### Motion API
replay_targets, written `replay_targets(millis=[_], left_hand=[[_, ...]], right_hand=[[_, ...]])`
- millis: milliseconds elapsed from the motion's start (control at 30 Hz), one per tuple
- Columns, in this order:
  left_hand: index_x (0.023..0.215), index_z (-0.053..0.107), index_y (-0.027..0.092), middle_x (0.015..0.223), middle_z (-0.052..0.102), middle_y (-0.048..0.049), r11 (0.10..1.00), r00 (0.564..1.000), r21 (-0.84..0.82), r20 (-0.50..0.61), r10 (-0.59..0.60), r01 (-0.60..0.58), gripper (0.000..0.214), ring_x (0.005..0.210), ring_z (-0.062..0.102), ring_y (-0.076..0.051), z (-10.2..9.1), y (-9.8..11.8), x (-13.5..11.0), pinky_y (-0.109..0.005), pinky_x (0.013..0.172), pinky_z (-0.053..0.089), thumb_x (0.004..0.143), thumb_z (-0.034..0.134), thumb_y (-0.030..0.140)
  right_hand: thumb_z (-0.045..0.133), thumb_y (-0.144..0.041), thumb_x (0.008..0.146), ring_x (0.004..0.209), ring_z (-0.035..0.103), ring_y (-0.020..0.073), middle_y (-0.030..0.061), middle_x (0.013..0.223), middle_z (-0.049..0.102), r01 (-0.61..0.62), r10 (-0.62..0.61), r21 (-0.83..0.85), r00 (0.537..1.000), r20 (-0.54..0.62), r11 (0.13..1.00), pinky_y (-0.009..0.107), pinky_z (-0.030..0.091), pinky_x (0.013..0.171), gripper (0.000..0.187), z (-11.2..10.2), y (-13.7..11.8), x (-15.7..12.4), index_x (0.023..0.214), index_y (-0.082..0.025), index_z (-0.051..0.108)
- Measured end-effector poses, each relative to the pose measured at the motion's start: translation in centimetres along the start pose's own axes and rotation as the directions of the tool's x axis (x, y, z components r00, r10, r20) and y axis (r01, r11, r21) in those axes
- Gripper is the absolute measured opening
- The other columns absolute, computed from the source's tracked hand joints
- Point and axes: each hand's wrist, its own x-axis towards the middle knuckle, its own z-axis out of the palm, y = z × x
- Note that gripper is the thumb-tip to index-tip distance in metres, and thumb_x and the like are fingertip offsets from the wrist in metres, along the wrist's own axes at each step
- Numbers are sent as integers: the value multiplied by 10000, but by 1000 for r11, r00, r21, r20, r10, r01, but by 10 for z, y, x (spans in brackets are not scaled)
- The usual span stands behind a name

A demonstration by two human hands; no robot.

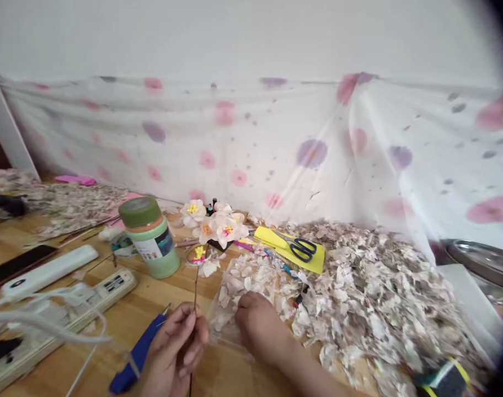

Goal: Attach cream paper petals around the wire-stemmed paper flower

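My left hand [177,347] is closed in a pinch on a thin brown wire stem [196,286] that stands upright, with a small yellow and pink flower centre [198,255] at its top. My right hand [257,325] rests knuckles up on a clear plastic bag of pale petals [243,281], fingers curled into the petals; what they hold is hidden. A blue-handled tool [138,353] lies just left of my left hand. Finished white paper flowers [218,223] stand behind.
A green jar with a green lid [150,237] stands left of the flowers. Blue scissors [301,249] lie on yellow paper [282,248]. A big heap of petal scraps [379,309] fills the right. A power strip [69,309], remote [48,273] and phone [15,264] lie left.
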Motion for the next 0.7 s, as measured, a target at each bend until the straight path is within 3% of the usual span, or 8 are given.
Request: replay_targets(millis=[200, 367, 700], left_hand=[[736, 597, 195, 533, 597, 19, 1000, 1000, 18, 2, 2, -3, 278, 382, 292, -26, -4, -2, 1, -122, 346, 210, 632, 782, 375], [720, 594, 193, 524, 589, 24, 1000, 1000, 0, 7, -6, 6, 292, 373, 269, -21, -4, -1, -1, -117, 331, 186, 611, 796, 373], [718, 605, 187, 530, 592, 15, 1000, 1000, -13, 28, 14, -14, 254, 375, 279, -23, -4, -2, 1, -114, 329, 194, 638, 783, 350]], right_hand=[[480, -77, 777, 830, 513, 172, 53, 832, 608, -42, 46, 39, 993, -109, 998, 256, 386, 758, 174, -12, 3, -3, 709, -163, 615], [570, -145, 720, 825, 519, 177, 29, 830, 614, 122, -121, 69, 992, -20, 990, 265, 385, 779, 74, -16, 2, -6, 700, -176, 635], [530, -118, 784, 786, 522, 187, 45, 795, 625, 93, -93, -55, 996, 11, 994, 278, 376, 717, 156, -2, 1, -5, 687, -162, 644]])
